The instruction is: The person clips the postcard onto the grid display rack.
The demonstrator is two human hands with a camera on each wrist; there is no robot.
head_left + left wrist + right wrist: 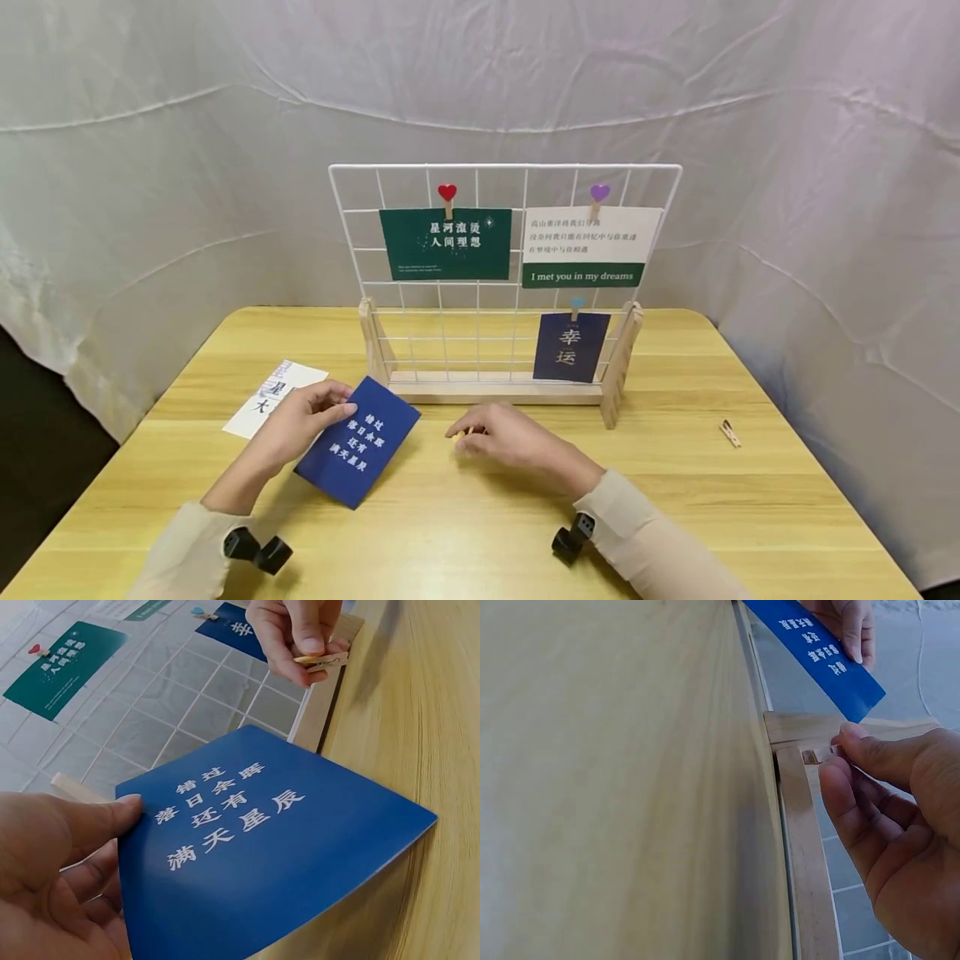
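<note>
My left hand [303, 421] pinches a blue card [360, 446] with white writing by its edge, thumb on the printed face. The card is tilted above the table, left of the rack's foot. In the left wrist view the whole printed face of the card [247, 855] shows. My right hand [510, 437] pinches a small wooden clothespin [326, 660] with a yellow-orange top between thumb and fingers. It hovers in front of the rack's wooden base. In the right wrist view the clothespin [821, 755] is partly hidden by the fingertips.
A white wire grid rack [501, 283] on wooden feet bears a green card [450, 258], a white-and-green card [588, 250] and a dark blue card [562, 367], each under a heart clip. A white card [251, 417] lies at left. Another clothespin [730, 433] lies right.
</note>
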